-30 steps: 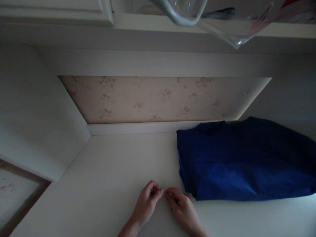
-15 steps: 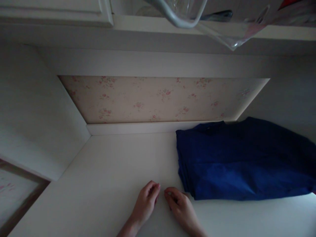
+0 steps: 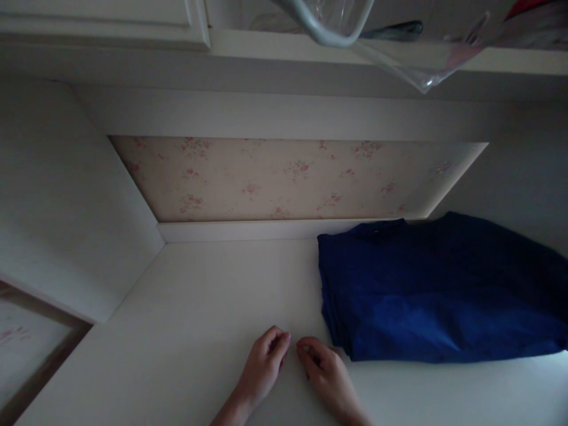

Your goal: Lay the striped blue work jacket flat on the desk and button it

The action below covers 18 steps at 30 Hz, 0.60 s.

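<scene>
White shelf, left hand and right hand loosely curled, grip contents unclear, blue cloth just beside.

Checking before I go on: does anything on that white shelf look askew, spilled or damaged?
Nothing stands out. The folded blue garment lies flat on the white shelf, right of both hands. The left hand and right hand rest curled on the shelf, fingertips nearly meeting. No spill or damage shows.
</scene>
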Each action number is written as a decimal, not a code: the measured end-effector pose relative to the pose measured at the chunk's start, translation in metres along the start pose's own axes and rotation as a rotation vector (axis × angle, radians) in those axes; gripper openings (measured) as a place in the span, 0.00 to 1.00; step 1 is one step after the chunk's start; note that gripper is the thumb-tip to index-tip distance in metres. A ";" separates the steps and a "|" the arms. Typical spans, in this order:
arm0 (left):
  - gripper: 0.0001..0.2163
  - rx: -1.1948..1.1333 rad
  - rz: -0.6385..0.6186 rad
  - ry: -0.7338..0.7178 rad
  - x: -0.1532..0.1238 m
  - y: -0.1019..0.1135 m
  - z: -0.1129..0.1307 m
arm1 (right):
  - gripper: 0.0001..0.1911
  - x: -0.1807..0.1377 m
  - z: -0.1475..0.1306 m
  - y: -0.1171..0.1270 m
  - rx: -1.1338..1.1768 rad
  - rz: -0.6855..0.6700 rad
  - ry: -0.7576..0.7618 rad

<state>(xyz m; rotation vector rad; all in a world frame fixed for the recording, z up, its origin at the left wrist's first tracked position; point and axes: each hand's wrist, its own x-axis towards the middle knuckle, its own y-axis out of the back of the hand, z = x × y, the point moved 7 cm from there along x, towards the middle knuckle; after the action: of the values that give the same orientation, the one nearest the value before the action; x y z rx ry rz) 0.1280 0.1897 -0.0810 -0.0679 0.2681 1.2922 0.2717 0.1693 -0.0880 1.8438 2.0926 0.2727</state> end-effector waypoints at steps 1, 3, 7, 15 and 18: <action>0.19 0.000 -0.001 -0.001 0.000 0.000 0.000 | 0.20 0.000 -0.001 0.000 -0.002 0.005 0.000; 0.19 -0.001 -0.001 -0.001 0.000 -0.001 -0.001 | 0.20 0.000 -0.002 0.001 -0.002 0.012 0.002; 0.19 0.005 -0.003 -0.001 0.001 -0.001 -0.002 | 0.20 -0.001 -0.006 0.002 0.003 0.012 0.011; 0.20 0.020 0.000 0.008 -0.001 0.000 0.003 | 0.20 -0.001 -0.005 0.002 0.021 0.012 -0.009; 0.20 0.024 0.003 0.011 -0.001 0.000 0.003 | 0.20 -0.001 -0.004 0.002 0.016 0.013 -0.006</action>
<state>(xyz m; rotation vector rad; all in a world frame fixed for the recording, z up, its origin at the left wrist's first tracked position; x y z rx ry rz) 0.1284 0.1894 -0.0782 -0.0544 0.2926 1.2915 0.2720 0.1689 -0.0835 1.8658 2.0858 0.2538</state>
